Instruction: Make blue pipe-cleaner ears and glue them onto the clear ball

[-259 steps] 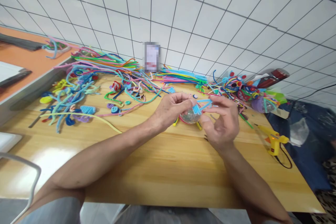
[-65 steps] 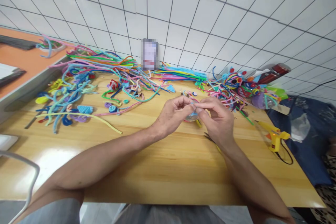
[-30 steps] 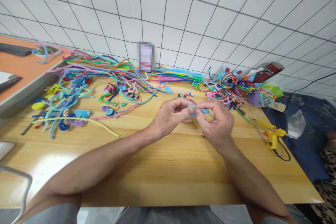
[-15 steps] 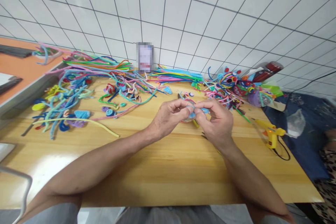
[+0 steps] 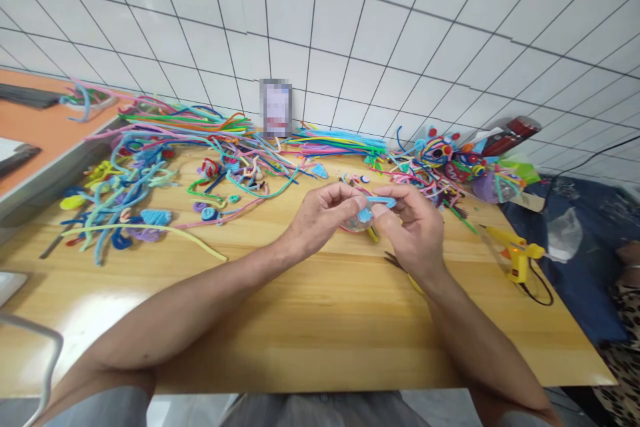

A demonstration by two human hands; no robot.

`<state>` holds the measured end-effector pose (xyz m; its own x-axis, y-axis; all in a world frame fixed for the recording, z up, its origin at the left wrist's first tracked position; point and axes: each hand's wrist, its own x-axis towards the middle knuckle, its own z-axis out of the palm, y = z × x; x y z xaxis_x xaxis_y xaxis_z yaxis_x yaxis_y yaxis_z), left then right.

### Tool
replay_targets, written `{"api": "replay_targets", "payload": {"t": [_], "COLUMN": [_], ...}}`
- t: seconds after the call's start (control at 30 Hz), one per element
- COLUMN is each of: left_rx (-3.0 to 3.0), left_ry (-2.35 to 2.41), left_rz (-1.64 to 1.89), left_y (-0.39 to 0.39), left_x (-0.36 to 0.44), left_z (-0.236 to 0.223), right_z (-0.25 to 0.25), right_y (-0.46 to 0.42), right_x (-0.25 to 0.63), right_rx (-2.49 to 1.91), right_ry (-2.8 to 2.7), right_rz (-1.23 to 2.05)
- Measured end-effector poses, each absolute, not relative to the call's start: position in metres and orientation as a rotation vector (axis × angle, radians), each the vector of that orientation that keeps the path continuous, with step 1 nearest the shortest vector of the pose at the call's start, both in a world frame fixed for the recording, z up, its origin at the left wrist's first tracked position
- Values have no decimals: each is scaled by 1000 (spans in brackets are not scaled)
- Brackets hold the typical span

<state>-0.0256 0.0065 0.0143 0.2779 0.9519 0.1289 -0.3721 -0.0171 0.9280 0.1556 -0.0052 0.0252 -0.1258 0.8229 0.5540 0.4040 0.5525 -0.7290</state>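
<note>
A light blue pipe cleaner (image 5: pixel 381 201), bent into a small shape, is held between my two hands above the middle of the table. The thumb and forefinger of my left hand (image 5: pixel 325 217) pinch its left side. My right hand (image 5: pixel 413 227) has its thumb and fingers closed on the right side. Partly hidden behind and under the fingers is a clear round ball (image 5: pixel 356 223) with a red rim and yellow pieces near it. Dark-tipped pliers or scissors with a yellow handle (image 5: pixel 415 283) lie under my right wrist.
Many coloured pipe cleaners (image 5: pixel 340 142) lie along the wall, with tangled ones (image 5: pixel 133 180) at the left. A phone (image 5: pixel 277 109) leans on the tiles. Finished-looking colourful figures (image 5: pixel 435 152) stand at the right back. A yellow glue gun (image 5: pixel 520 260) with a cord rests at the right edge.
My fingers have shifted and turned the light blue pipe cleaner; a straight length of it now shows across the top. Earlier it stood as an open triangle. The camera view has drifted slightly.
</note>
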Motion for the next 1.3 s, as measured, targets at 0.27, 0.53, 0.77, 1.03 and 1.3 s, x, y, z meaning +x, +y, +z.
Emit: {"api": "replay_targets", "payload": {"t": [0.27,0.53,0.77,1.03,1.3], "left_rx": [1043,888,885,1317,1354], "left_ry": [754,657,619,738,712], "left_rz": [1266,1117,936,1291,1309], "left_y": [11,11,9,-3,-2], "left_x": [-26,-25,-23,-27,-22], "left_z": [13,13,10,19,10], "right_z": [29,24,27,24,30], "right_y": [0,3,1,1,-2], "right_x": [153,157,159,162,152], "right_rx": [-1023,-979,-936,-1143,-1181], "right_ry": [-1616,-1691,-1862,-1731,-1713], "right_rz": [829,706,385,455,452]}}
